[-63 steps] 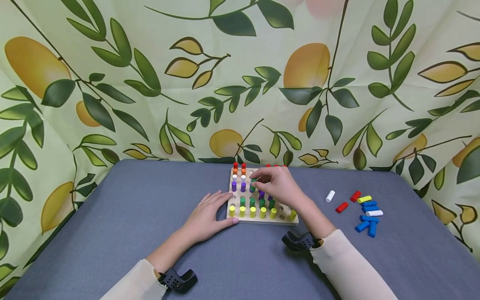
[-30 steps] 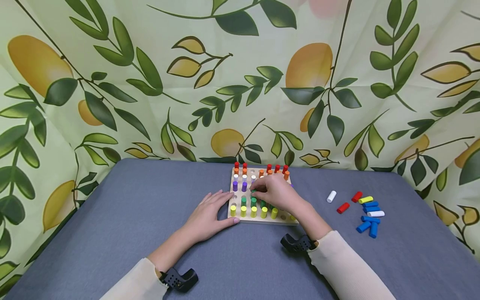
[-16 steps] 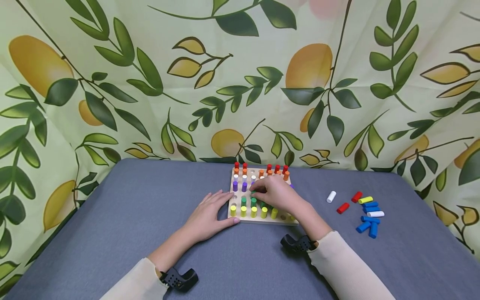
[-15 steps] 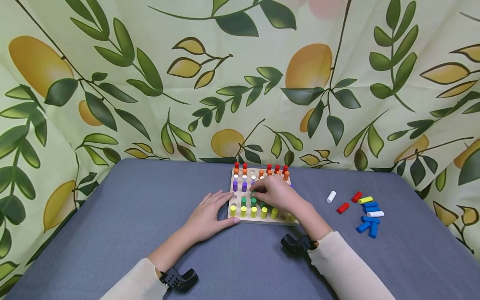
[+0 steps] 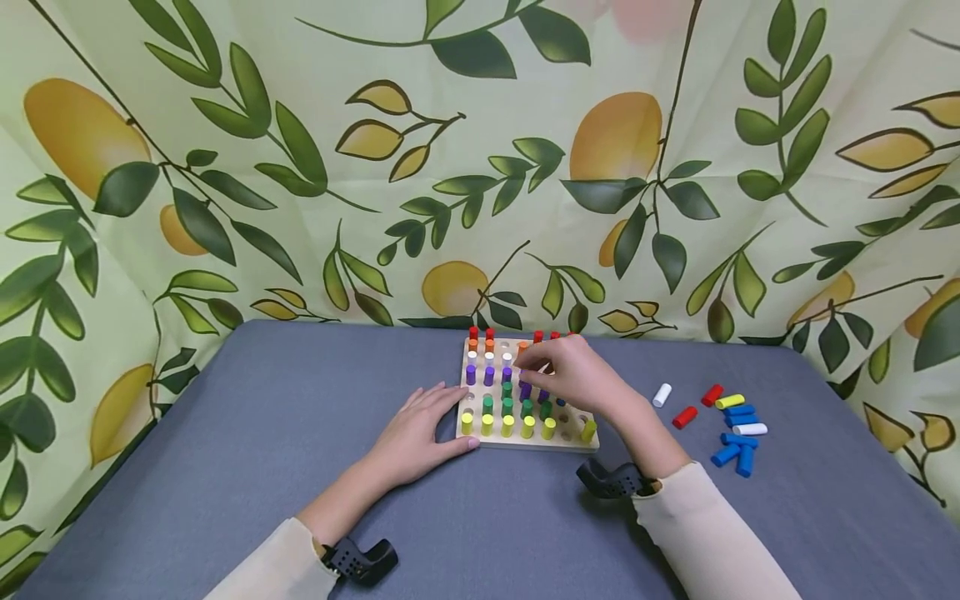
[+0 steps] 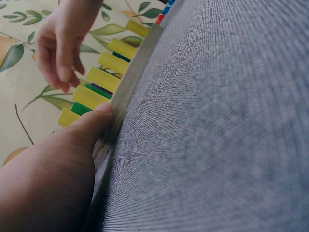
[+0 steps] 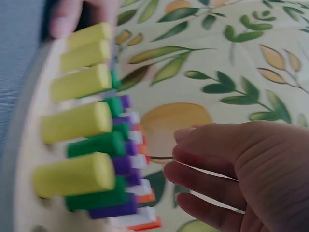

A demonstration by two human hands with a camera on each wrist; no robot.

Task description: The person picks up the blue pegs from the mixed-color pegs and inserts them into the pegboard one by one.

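A wooden pegboard (image 5: 525,443) stands at the middle of the table, with coloured pegs in rows. My left hand (image 5: 416,433) lies along its left side, fingers stretched and thumb at the front edge; in the left wrist view the thumb touches the board's wooden side (image 6: 130,77). Above the pegs hovers my right hand (image 5: 573,375), fingers loosely bent. The right wrist view shows nothing between those fingers. A green peg (image 5: 507,390) stands in a hole behind the green row, just left of the right fingertips. Yellow pegs (image 7: 72,174) line the front row.
Loose pegs lie on the table right of the board: a white peg (image 5: 662,395), red pegs (image 5: 685,417), a yellow peg (image 5: 730,402) and several blue pegs (image 5: 744,460). A leaf-and-fruit patterned cloth (image 5: 450,208) hangs behind the grey table (image 5: 300,400).
My right hand pushed the green peg down into the board, let go of it, and has lifted away up and to the right. My left hand has stayed in place.
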